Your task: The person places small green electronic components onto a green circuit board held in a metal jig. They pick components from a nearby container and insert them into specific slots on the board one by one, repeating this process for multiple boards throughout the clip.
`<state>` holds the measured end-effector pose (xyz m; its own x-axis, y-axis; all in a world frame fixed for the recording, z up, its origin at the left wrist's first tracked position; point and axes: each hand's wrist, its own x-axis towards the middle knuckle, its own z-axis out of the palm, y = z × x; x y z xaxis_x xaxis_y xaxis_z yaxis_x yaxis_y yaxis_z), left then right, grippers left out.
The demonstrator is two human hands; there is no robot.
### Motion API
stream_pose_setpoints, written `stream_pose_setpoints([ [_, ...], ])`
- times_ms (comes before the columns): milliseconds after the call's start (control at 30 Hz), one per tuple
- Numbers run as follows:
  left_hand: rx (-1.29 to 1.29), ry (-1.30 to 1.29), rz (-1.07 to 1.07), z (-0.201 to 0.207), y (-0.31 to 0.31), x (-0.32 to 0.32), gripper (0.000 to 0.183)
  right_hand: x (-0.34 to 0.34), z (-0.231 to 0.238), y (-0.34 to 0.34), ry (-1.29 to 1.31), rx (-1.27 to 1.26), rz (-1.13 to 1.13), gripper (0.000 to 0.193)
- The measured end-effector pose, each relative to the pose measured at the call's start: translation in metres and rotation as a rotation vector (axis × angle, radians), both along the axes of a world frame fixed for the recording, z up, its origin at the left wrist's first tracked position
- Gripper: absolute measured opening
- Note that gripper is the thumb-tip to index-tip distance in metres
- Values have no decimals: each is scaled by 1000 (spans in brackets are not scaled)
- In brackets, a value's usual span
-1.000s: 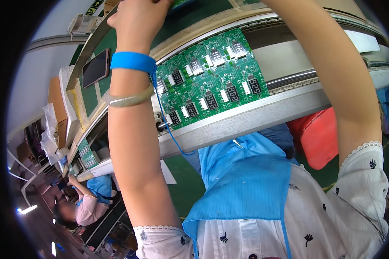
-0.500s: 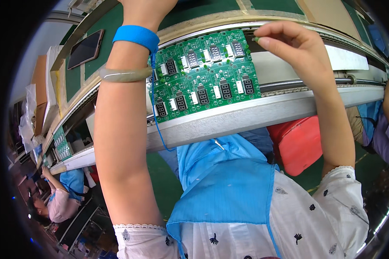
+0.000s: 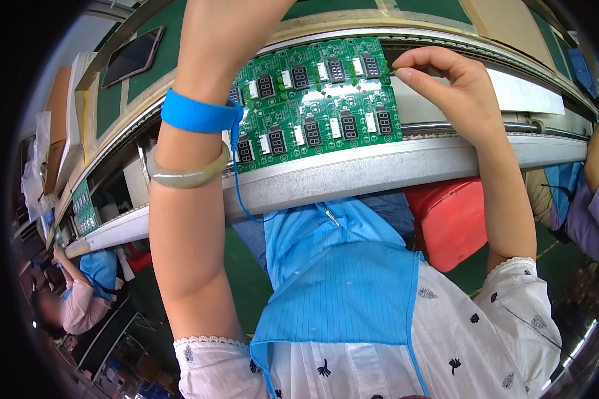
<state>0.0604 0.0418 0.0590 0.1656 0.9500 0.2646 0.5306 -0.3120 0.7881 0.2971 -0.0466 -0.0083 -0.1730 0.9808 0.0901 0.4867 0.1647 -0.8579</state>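
Note:
A green circuit board panel (image 3: 293, 110) bears several black digit displays (image 3: 336, 71), white connectors (image 3: 264, 144) and small green LEDs (image 3: 319, 87). My right hand (image 3: 456, 86) is at the panel's upper right edge, thumb and forefinger pinched together. A small green LED is between these fingertips, mostly hidden now but clearer half a second ago. My left hand (image 3: 236, 26) reaches over the panel's upper left corner, its fingers cut off by the top of the picture. A blue wrist strap (image 3: 196, 112) with a cord and a pale bangle (image 3: 190, 176) circle that arm.
The panel lies between the metal rails (image 3: 353, 169) of a conveyor. A dark phone (image 3: 134, 54) rests on the green bench at left. Below the rail stands a red stool (image 3: 446, 223). Other people sit at far left and far right; another panel (image 3: 85, 207) is down the line at left.
My left hand has shifted rightward and covers more of the panel's upper left. My right hand has come slightly down and left, its pinched fingertips now at the panel's edge.

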Motion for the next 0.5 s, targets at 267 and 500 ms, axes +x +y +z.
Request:
stream_pose_setpoints([
  [267, 154, -89, -115, -28, -20, -14, 13, -1, -3, -2, -174, 123, -3, 18],
  [500, -4, -77, -106, -14, -51, -11, 12, -1, -1, 0, -314, 315, 83, 17],
])
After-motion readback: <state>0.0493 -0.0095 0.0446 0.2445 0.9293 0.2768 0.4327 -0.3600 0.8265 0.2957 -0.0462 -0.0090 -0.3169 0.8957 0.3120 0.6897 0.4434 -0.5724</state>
